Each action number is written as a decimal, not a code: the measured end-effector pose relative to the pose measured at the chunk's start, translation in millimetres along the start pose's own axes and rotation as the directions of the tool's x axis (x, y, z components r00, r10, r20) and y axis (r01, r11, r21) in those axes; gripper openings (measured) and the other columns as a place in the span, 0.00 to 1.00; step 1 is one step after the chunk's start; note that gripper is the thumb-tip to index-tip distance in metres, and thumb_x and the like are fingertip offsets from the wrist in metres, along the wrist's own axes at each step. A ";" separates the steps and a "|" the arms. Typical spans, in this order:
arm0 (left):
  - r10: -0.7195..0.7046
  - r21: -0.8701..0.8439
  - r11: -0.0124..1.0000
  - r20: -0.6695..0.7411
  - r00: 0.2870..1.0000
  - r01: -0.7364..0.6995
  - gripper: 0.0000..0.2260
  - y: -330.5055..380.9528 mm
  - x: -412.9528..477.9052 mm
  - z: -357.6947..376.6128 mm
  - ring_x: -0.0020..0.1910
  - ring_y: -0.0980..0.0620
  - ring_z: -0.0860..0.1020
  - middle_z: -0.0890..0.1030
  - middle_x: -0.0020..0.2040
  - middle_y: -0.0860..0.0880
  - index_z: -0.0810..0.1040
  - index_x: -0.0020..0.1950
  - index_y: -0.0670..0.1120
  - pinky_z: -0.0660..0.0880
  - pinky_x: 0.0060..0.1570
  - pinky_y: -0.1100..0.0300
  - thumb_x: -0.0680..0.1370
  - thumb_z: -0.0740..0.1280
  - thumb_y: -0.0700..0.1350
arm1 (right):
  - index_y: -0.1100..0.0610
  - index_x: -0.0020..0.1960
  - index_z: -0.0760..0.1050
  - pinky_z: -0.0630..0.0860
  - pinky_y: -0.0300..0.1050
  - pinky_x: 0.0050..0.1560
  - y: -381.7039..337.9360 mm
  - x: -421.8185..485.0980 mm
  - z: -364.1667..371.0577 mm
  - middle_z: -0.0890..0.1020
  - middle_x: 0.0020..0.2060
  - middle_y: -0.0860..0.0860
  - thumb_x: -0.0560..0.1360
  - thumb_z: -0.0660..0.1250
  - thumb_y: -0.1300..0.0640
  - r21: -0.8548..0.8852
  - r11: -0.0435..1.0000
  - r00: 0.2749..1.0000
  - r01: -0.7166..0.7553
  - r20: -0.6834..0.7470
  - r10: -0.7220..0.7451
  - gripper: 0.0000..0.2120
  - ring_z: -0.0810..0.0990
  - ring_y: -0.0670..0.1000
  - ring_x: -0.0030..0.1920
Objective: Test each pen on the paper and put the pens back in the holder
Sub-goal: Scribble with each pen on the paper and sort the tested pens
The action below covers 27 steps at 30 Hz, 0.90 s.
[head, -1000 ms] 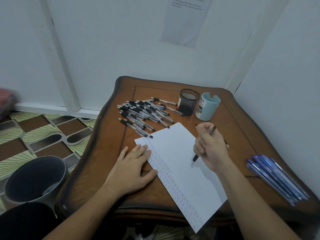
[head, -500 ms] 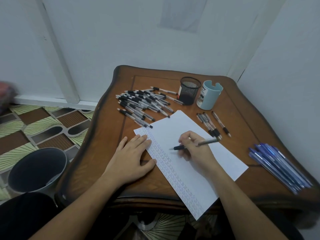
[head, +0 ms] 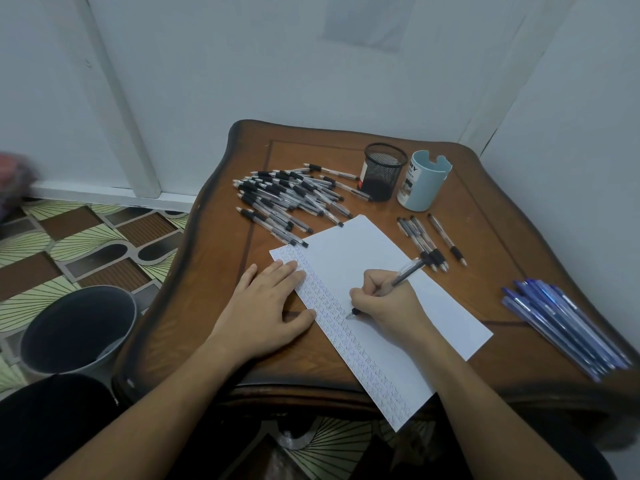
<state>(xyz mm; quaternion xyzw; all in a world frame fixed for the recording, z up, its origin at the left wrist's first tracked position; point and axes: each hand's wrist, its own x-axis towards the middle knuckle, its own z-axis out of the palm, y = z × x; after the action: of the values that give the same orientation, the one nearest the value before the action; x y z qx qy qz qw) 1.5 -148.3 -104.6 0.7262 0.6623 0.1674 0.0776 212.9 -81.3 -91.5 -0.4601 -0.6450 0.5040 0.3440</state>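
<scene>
A white sheet of paper (head: 415, 306) lies slanted on the wooden table (head: 485, 209), with rows of small pen marks down its left side. My right hand (head: 384, 303) grips a clear black-tipped pen (head: 407, 271), its tip touching the paper beside the marks. My left hand (head: 266, 306) rests flat with straight fingers on the paper's left edge. A big pile of black pens (head: 287, 199) lies at the back left. A black mesh holder (head: 382, 176) and a light blue holder (head: 424, 180) stand at the back.
A few black pens (head: 427, 242) lie in front of the blue holder. Several blue pens (head: 561, 323) lie near the table's right edge. A dark bin (head: 76, 330) stands on the patterned floor at the left. White walls close in behind and at the right.
My right hand moved left and down over the paper, bringing the pen tip onto the sheet beside the marks. My left hand stayed flat on the paper's edge.
</scene>
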 end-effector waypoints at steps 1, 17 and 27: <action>0.001 0.002 1.000 0.002 1.000 -0.001 0.35 -0.5 -0.1 0.3 0.76 0.56 0.55 0.61 0.76 0.56 0.64 0.74 0.56 0.45 0.75 0.50 0.71 0.48 0.70 | 0.53 0.25 0.62 0.70 0.45 0.34 0.4 0.1 -0.2 0.64 0.26 0.52 0.71 0.70 0.66 -0.006 1.000 1.000 0.003 0.004 -0.003 0.23 0.66 0.49 0.30; -0.001 0.009 1.000 0.012 1.000 0.001 0.35 -1.4 0.6 0.1 0.76 0.57 0.54 0.60 0.76 0.57 0.63 0.75 0.56 0.44 0.75 0.51 0.71 0.47 0.70 | 0.52 0.25 0.61 0.70 0.44 0.33 -1.9 -0.5 -0.9 0.63 0.26 0.50 0.72 0.69 0.68 -0.028 0.999 0.999 0.033 0.007 -0.033 0.24 0.66 0.48 0.30; 0.002 -0.002 1.000 0.015 1.000 -0.002 0.35 -1.0 0.3 -0.5 0.76 0.57 0.54 0.60 0.77 0.57 0.63 0.75 0.56 0.43 0.74 0.51 0.71 0.47 0.70 | 0.51 0.24 0.63 0.71 0.42 0.33 0.5 -0.1 -1.6 0.64 0.25 0.47 0.73 0.69 0.68 -0.002 1.000 1.000 0.019 0.015 -0.019 0.25 0.68 0.45 0.28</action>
<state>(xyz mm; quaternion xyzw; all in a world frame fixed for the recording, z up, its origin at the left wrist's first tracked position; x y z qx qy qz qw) 0.5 -148.0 -104.4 0.7280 0.6609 0.1624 0.0831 214.5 -80.8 -91.6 -0.4508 -0.6523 0.5033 0.3434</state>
